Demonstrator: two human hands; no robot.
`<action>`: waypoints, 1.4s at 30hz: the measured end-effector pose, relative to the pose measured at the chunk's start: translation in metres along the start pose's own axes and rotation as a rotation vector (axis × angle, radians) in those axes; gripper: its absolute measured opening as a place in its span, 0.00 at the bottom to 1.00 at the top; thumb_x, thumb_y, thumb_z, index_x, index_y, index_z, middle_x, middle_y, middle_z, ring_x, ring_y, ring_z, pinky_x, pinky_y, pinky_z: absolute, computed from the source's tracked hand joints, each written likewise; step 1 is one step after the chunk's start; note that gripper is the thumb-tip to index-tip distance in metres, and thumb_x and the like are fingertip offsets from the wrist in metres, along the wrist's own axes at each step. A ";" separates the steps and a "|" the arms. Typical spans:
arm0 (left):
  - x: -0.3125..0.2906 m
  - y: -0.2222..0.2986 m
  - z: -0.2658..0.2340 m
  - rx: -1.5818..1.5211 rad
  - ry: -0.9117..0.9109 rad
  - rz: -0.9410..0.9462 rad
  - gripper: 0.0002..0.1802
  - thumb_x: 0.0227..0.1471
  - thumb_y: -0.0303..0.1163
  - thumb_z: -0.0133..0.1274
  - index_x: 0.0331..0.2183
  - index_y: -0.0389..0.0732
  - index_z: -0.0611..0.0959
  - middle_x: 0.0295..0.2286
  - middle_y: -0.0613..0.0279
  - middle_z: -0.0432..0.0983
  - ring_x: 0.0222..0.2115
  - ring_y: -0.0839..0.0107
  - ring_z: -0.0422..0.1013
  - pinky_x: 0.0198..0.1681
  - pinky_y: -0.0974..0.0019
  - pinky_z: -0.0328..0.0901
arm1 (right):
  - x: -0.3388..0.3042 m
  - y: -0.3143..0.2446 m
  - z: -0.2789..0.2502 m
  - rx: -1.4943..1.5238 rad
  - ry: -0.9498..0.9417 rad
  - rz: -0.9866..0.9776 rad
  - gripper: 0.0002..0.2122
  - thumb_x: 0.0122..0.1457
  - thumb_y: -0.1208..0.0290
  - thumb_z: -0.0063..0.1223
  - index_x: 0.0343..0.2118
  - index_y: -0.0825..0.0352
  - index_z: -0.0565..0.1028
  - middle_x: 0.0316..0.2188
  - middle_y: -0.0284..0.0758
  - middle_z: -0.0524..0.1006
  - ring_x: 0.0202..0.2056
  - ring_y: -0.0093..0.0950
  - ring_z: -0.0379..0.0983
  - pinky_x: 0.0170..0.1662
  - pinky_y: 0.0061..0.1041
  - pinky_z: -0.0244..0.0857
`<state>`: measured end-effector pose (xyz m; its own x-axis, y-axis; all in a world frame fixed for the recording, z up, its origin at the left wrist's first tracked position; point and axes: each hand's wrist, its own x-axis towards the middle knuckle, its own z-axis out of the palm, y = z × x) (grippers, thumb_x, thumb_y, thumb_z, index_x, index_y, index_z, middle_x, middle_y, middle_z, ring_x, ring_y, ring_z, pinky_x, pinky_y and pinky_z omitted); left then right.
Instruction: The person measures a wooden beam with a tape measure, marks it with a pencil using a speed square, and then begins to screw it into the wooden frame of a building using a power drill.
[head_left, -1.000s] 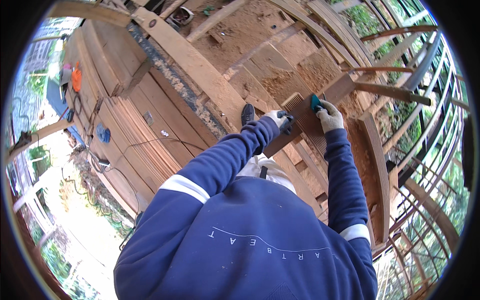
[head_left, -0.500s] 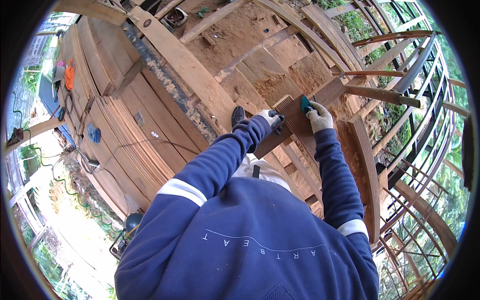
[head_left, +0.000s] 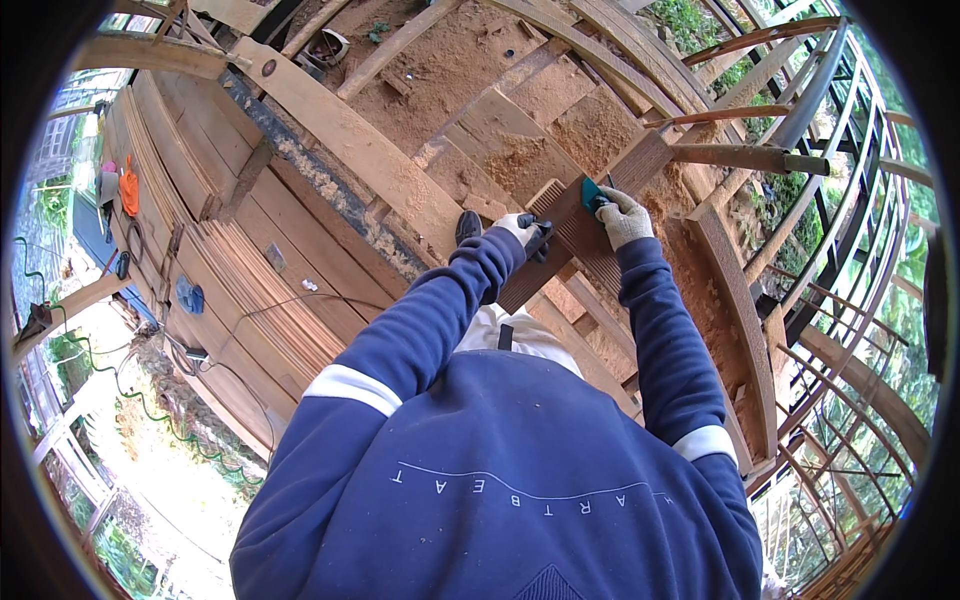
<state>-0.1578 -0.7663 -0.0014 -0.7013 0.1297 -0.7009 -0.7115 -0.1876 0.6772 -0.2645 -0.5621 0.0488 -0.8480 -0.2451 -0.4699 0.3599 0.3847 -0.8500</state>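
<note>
A dark brown grooved plank [head_left: 574,222] lies slantwise in front of me, across another ribbed board [head_left: 600,258]. My right hand [head_left: 628,218], in a pale knit glove, is closed on a small flat teal-green tool [head_left: 590,194]. That tool rests at the plank's upper face; its exact kind is unclear. To its left, my left hand [head_left: 524,234], gloved too, is curled at the plank's near-left edge. Something black shows at its fingers; I cannot tell whether it is glove coating or a held tool.
Sawdust lies over boards [head_left: 510,140] beyond my hands. A long light beam [head_left: 350,140] runs to the left, beside stacked planks [head_left: 270,290] with a cable. A curved timber [head_left: 738,310] and a metal frame [head_left: 840,170] stand to the right. My dark shoe [head_left: 467,226] is near my left hand.
The whole view has shifted slightly, so the scene sits further left and up. Both hands stay at the plank, and the teal-green tool remains in my right hand.
</note>
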 end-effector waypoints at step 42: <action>-0.013 0.022 0.009 0.013 0.045 -0.073 0.14 0.59 0.37 0.50 0.37 0.33 0.78 0.21 0.56 0.78 0.16 0.71 0.72 0.22 0.67 0.68 | -0.044 -0.068 -0.029 0.411 0.219 -0.194 0.16 0.53 0.82 0.40 0.44 0.70 0.75 0.26 0.35 0.77 0.21 0.20 0.68 0.24 0.19 0.63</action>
<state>-0.1646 -0.7631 0.0246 -0.6450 0.0991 -0.7577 -0.7615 -0.1661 0.6265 -0.2631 -0.5519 0.1341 -0.9603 -0.0682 -0.2705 0.2737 -0.0428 -0.9609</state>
